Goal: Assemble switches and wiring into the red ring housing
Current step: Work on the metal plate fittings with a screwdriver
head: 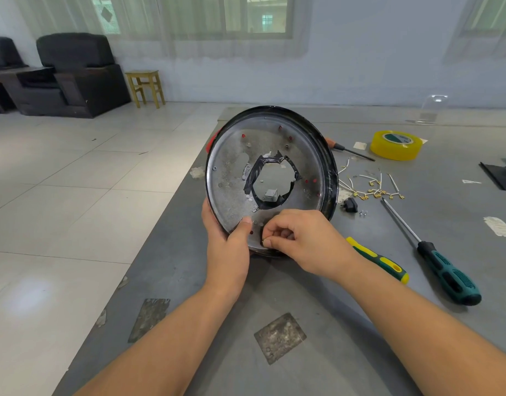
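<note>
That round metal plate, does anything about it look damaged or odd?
Yes. The central hole in the round plate is jagged, edged with crumpled black tape, as if roughly cut, with whitish smears beside it.

The right hand (299, 238) fingers hide whatever small part they pinch at the housing (234, 178) rim.

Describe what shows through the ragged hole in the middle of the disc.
Through the disc hole, ringed by black tape, shows grey table and a small grey block. The metal hides everything else behind it.
</note>
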`<state>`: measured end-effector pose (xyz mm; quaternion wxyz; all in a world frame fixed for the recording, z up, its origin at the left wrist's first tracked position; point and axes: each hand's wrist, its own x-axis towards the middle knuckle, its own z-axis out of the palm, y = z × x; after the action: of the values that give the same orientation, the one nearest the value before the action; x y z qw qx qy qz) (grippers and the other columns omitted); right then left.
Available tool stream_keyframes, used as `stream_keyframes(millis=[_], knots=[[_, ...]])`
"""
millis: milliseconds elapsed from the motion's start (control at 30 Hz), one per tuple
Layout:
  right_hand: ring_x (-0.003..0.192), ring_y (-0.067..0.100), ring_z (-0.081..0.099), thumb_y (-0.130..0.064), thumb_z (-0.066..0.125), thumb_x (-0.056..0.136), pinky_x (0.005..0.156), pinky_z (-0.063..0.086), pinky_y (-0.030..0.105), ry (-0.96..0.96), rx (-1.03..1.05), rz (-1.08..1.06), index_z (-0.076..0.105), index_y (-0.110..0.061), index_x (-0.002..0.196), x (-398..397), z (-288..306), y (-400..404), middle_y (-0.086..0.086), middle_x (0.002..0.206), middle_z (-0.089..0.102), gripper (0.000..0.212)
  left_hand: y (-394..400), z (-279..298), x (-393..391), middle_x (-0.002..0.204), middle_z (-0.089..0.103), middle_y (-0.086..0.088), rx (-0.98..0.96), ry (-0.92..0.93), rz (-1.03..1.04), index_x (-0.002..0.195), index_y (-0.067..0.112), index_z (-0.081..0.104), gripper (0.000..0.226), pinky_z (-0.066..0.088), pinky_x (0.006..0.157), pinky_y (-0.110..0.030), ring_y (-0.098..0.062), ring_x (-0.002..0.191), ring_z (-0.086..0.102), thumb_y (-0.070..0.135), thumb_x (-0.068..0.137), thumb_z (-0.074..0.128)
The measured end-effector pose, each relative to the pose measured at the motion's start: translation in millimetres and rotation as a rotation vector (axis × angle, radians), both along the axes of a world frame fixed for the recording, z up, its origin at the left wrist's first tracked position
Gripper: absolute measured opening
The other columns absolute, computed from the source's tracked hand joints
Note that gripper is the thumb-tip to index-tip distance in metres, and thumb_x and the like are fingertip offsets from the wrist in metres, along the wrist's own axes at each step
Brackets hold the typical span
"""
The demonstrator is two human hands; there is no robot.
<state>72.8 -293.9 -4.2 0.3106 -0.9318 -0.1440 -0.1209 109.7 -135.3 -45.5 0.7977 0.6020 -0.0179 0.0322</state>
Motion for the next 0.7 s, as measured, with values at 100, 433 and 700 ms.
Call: stream_keyframes(millis=[100,433,700], knots=[[0.074,0.007,0.059,-0.02,0.078,0.087,0.069,0.05,0.022,0.041,0.05,-0.012,0.075,-0.029,0.084,0.2,-0.5,-1.8,-0.008,0.084,0.069,0.01,0.5,0.2,-0.3,0.141,0.065,0.0,0.015,-0.019,-0.009,0.148,0.043,0.042,0.072,0.047,0.108,-0.069,-0.034,0.13,0.063,0.024,0.084,0.068],[0.071,0.009,0.06,-0.022,0.082,0.085,0.063,0.046,0.015,0.079,0.094,-0.049,0.076,-0.027,0.081,0.9,0.2,-3.2,-0.006,0.076,0.071,0.009,-1.2,0.6,-2.3,0.143,0.064,-0.001,0.033,-0.039,-0.006,0.155,0.04,0.037,0.078,0.047,0.11,-0.066,-0.032,0.131,0.062,0.023,0.084,0.066],[0.073,0.008,0.06,-0.022,0.082,0.084,0.066,0.047,0.013,0.058,0.095,-0.039,0.076,-0.028,0.081,2.7,-1.8,-1.9,-0.008,0.078,0.071,0.009,-0.5,1.2,-1.9,0.144,0.064,0.002,0.015,-0.031,0.002,0.156,0.041,0.036,0.078,0.048,0.11,-0.064,-0.03,0.131,0.063,0.025,0.085,0.065]])
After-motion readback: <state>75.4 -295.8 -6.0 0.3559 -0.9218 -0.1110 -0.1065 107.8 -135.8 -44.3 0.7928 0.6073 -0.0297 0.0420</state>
